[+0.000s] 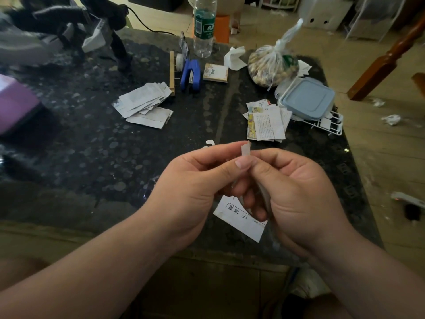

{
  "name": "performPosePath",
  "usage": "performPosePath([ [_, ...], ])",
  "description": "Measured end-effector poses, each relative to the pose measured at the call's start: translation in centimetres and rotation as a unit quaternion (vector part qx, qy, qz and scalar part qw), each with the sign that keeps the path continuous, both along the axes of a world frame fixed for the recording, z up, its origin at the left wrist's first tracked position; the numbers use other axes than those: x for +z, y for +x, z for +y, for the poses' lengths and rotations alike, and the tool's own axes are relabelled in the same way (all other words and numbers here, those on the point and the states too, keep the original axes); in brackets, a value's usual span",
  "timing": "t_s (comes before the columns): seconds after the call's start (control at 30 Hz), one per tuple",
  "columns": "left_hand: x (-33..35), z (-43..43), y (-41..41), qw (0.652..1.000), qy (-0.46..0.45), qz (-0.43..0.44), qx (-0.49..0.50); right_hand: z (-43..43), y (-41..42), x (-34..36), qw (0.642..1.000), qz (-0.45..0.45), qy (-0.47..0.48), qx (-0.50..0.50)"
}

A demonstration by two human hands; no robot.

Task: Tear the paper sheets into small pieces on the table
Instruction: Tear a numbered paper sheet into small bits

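1. The dark speckled table fills most of the view; its left side runs out of frame and its near edge is covered by the person's forearms.
2. At far left a purple box is cut off by the frame edge, and the dark, blurred heap behind it cannot be made out.
3. The left hand and right hand meet above the near middle of the table, both closed in a pinch on a folded strip of paper. Only its top end pokes up between the thumbs; the rest is hidden in the fingers.
4. A tied plastic bag at the far right holds pale lumps, too blurred to name.
5. A pale blue lidded box sits on a white wire rack, which it mostly hides.
6. A clear bottle with a green label stands at the far edge, its cap cut off; the label's writing is unreadable.
7. A pile of torn white pieces lies left of centre, and a printed stack right of centre shows fine text too small to read.
8. A torn piece lies under the hands, reading "15" beside two Chinese characters.
9. A blue stapler stands just beside a small notepad.
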State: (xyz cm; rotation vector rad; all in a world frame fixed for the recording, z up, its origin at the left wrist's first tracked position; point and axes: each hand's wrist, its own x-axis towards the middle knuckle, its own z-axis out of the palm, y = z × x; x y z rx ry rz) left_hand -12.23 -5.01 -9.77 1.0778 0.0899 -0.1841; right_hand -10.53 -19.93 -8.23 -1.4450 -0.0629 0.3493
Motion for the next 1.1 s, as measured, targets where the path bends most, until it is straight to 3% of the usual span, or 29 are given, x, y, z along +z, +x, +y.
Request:
performPosePath([
  [0.27,-0.3,0.1,0.0,0.998,0.047,0.0,0.036,0.1,-0.2,0.4,1.0,-0.01,-0.027,0.012],
  [0.43,0.0,-0.6,-0.1,0.991,0.073,0.003,0.109,0.4,-0.6,-0.2,0.987,-0.116,-0.113,-0.007],
  [0.5,0.1,-1.1,0.2,0.988,0.072,0.029,0.132,0.8,-0.5,-0.8,0.953,-0.232,-0.19,-0.042],
  [0.57,0.3,-1.7,0.8,0.985,0.044,0.077,0.151,1.2,0.2,-1.6,0.896,-0.347,-0.27,-0.062],
  [0.77,1.2,-0.2,4.5,0.956,0.012,0.215,0.199,3.0,0.5,-1.5,0.789,-0.48,-0.381,-0.031],
  [0.83,0.8,1.3,5.2,0.958,0.006,0.202,0.203,2.0,1.1,-1.2,0.793,-0.451,-0.41,0.0],
  [0.93,0.3,3.3,4.1,0.971,0.071,0.151,0.173,-1.2,3.2,-0.6,0.819,-0.351,-0.454,-0.008],
  [1.1,0.2,3.6,1.6,0.977,0.13,0.14,0.098,-3.2,4.3,-2.2,0.819,-0.236,-0.522,0.029],
])
